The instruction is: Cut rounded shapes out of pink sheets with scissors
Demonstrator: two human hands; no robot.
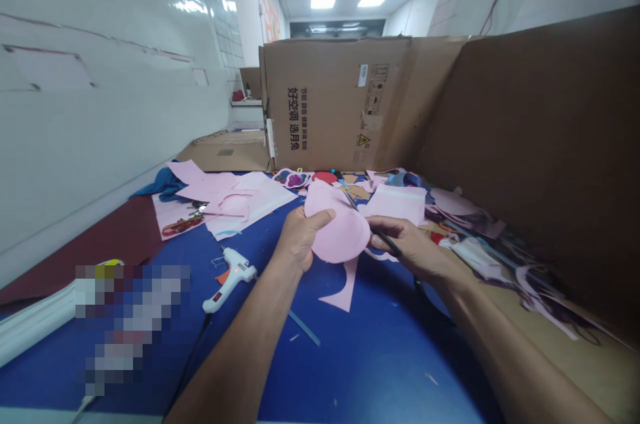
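Note:
Near the middle of the view, my left hand (299, 237) grips a rounded piece of pink felt-like sheet (337, 237), its thumb lying flat on the face of it. A fainter curved line runs along the piece's right and lower side. Scissors with dark handles (387, 242) are in my right hand (407, 247); their blades are at the upper right edge of the pink piece. How far the blades stand apart I cannot make out. Below hangs or lies a curved pink offcut (345, 291); which of the two is unclear.
A white glue gun (230, 277) lies on the blue table (360, 371), left of my forearm. Pink sheets (250, 201) lie behind it. Scraps (465, 204) pile up on the right. Cardboard walls (335, 104) stand at the back and right.

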